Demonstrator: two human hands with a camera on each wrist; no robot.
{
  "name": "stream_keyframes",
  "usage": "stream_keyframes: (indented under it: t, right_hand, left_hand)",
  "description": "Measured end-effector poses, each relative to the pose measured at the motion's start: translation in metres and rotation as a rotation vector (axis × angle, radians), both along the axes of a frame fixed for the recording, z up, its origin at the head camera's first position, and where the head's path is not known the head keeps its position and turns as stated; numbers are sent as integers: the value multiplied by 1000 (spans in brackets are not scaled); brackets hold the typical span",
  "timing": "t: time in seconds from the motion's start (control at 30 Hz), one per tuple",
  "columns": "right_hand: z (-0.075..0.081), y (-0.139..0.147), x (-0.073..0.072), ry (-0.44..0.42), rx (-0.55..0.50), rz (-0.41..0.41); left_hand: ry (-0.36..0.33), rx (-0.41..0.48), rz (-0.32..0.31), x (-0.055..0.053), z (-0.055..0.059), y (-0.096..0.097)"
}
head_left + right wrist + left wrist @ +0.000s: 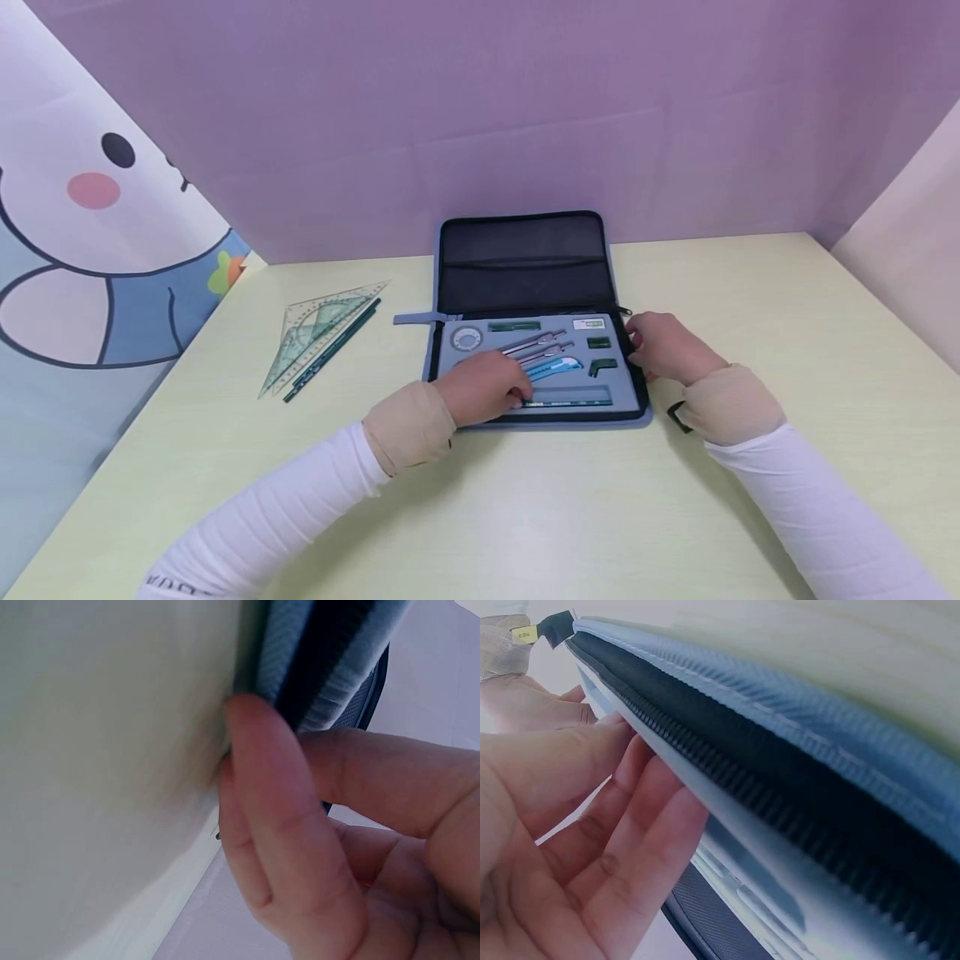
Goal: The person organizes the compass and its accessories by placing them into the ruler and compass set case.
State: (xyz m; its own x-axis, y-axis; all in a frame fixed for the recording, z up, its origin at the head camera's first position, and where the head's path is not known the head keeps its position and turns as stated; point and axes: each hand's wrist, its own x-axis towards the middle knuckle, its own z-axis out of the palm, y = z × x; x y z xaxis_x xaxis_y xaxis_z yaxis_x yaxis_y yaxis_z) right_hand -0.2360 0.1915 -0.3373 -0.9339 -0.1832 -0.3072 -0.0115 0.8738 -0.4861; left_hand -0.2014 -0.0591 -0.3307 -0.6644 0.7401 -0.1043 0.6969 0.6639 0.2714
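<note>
A zippered drawing-set case (649, 412) lies unfolded on the table, its dark lid (525, 283) raised at the back. My left hand (483, 387) reaches over the grey tray (551, 377); its fingertips pinch the left end of a dark green pencil (573, 403) in the front slot. In the left wrist view the fingers (649, 840) bend over the tray's front edge, which hides their tips. With thumb and fingers, my right hand (667, 346) grips the case's right edge (289, 667). Behind the left hand are two compasses (543, 346) and a blue utility knife (555, 368).
Transparent set squares (300, 333) and dark green pencils (333, 350) lie on the table to the left. A round tape-like ring (467, 338), an eraser (588, 324) and small green parts (602, 367) sit in the tray. A purple cloth (525, 125) hangs behind.
</note>
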Motion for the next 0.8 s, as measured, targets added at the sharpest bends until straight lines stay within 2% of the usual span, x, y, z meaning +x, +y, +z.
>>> stream_keyframes:
  t: [0.37, 0.57, 0.8]
  right_hand:
    - [-1, 0, -1, -2, 11, -5]
    - [-1, 0, -1, 6, 9, 11]
    - [-1, 0, 0, 15, 13, 14]
  left_hand:
    - [2, 21, -32, -4, 4, -7]
    - [20, 30, 27, -6, 17, -25]
    - [63, 74, 106, -11, 28, -57]
